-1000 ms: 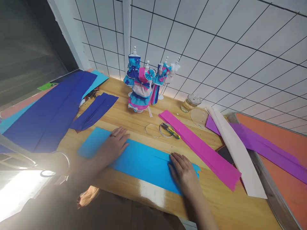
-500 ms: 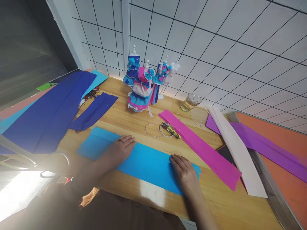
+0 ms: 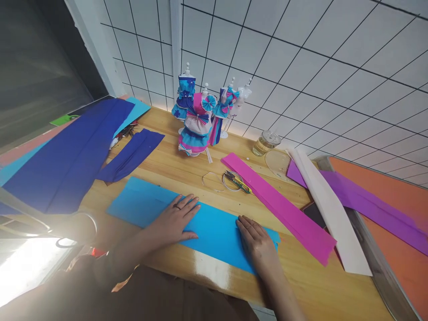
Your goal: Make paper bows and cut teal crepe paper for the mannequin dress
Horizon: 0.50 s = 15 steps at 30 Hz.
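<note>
A long bright blue strip of crepe paper (image 3: 214,232) lies flat along the front of the wooden table. My left hand (image 3: 179,218) rests palm down on its middle, fingers spread and thumb out to the side, a ring on one finger. Toward the strip's right end, my right hand (image 3: 257,240) lies on the paper with its fingers stretched and close together. Neither hand grips anything. Beyond the strip are yellow-handled thread snips (image 3: 238,182) on a coil of wire (image 3: 230,188).
Small dress forms in paper dresses (image 3: 197,120) stand by the tiled wall, left of a glass jar (image 3: 266,142). Pink (image 3: 281,207), white (image 3: 331,209) and purple (image 3: 364,196) strips lie to the right. Dark blue paper (image 3: 73,151) covers the left side, near a bright lamp.
My left hand has slid right along the blue strip, and its fingers and thumb have spread. The strip's left part now lies flatter, without the earlier fold line. My right hand stays put.
</note>
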Each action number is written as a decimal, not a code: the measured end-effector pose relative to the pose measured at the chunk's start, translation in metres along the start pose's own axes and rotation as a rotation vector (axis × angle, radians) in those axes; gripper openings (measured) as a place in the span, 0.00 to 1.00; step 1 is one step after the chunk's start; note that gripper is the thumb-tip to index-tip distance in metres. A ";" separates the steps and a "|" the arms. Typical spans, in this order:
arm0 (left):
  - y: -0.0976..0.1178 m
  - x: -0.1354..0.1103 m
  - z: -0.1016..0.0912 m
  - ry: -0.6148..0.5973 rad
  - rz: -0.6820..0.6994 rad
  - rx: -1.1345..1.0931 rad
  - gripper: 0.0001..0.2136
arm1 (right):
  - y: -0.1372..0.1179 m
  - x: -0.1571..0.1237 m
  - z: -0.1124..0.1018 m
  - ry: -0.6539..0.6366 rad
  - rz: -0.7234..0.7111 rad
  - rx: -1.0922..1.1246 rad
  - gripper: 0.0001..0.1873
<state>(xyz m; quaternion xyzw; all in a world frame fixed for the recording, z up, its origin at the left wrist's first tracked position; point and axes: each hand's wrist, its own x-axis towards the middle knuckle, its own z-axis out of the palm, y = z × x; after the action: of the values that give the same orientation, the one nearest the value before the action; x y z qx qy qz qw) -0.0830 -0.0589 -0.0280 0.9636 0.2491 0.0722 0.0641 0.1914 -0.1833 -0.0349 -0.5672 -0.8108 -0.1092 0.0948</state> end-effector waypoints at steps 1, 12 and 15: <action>0.000 -0.001 0.001 -0.008 0.002 0.002 0.33 | 0.000 0.000 -0.001 -0.002 0.000 0.006 0.17; -0.006 -0.003 0.002 -0.035 -0.039 0.016 0.33 | -0.011 0.008 -0.003 0.013 0.081 0.024 0.16; -0.014 -0.005 0.003 0.000 -0.105 0.050 0.32 | -0.010 0.007 -0.001 0.016 0.079 0.024 0.16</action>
<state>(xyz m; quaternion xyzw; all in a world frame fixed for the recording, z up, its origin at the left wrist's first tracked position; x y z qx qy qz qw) -0.0941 -0.0492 -0.0336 0.9505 0.3011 0.0627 0.0438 0.1802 -0.1807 -0.0331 -0.5966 -0.7883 -0.1002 0.1125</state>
